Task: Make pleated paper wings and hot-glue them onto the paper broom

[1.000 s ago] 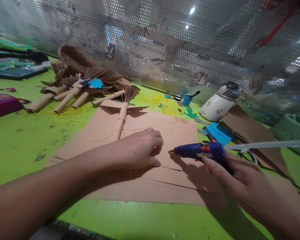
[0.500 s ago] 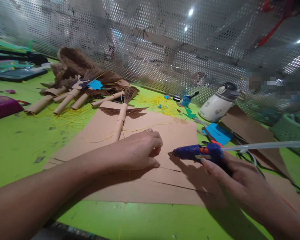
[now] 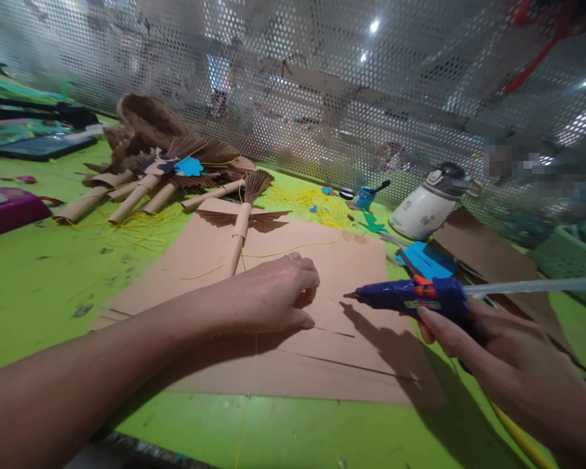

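Observation:
My right hand (image 3: 493,345) is wrapped round a blue glue gun (image 3: 395,296) with a clear glue stick (image 3: 532,285) in its back. The nozzle points left, just above a large sheet of brown paper (image 3: 361,267). My left hand (image 3: 278,293) rests on that sheet with its fingers curled; what they hold, if anything, is hidden. Beyond my left wrist lies a rolled paper figure (image 3: 239,231) with pleated paper parts, and yellow string (image 3: 293,251) trails across the sheet.
Several paper figures (image 3: 141,189) are piled at the back left. A white bottle (image 3: 422,208), blue paper (image 3: 427,258) and a green basket (image 3: 566,260) stand or lie on the right. A phone (image 3: 41,146) and a purple object (image 3: 17,210) are at the left.
My right hand has drawn the glue gun to the right, away from my left hand. My left hand stays in nearly the same place. The whole view has shifted slightly.

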`<state>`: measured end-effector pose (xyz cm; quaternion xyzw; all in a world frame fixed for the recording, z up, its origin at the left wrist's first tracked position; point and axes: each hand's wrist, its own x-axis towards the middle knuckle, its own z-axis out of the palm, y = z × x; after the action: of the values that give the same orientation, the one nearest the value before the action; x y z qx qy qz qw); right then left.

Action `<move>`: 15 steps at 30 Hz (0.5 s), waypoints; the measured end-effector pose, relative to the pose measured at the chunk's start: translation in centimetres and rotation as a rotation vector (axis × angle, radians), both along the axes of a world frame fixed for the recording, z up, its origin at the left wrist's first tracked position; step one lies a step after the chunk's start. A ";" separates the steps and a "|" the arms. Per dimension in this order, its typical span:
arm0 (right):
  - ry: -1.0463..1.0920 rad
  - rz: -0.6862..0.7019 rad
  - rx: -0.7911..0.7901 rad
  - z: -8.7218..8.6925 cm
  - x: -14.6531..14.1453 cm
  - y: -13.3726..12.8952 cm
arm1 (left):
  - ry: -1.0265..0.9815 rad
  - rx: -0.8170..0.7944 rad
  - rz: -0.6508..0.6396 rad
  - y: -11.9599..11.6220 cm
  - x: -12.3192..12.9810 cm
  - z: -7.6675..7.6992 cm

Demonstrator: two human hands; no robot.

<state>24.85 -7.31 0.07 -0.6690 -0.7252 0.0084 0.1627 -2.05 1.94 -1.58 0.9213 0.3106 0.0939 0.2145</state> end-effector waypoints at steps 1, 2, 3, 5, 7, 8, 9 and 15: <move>0.000 0.004 0.003 0.0 -0.1 0.0 | -0.001 -0.002 -0.002 0.0 0.0 -0.1; 0.004 0.008 0.008 0.0 -0.3 0.0 | -0.002 -0.003 -0.001 0.0 0.0 -0.1; 0.011 0.007 0.015 0.0 -0.5 0.0 | -0.004 -0.003 0.002 0.0 0.0 -0.1; 0.030 -0.005 0.028 0.0 -1.1 0.0 | -0.007 -0.006 0.010 0.0 0.0 -0.2; 0.044 -0.010 0.014 0.1 -1.6 0.0 | -0.011 -0.011 0.014 0.0 0.0 -0.1; 0.049 -0.008 0.003 0.1 -1.8 0.0 | -0.009 -0.016 0.016 0.0 0.0 -0.1; 0.054 -0.001 -0.010 0.2 -1.9 0.0 | -0.003 -0.022 0.018 -0.1 0.0 0.0; 0.142 0.009 0.032 0.3 -1.5 0.1 | 0.022 -0.012 0.029 -0.3 0.0 0.6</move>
<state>23.34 -7.25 0.33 -0.6610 -0.7146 0.0452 0.2243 -2.02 1.64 -0.96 0.9163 0.3267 0.0850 0.2155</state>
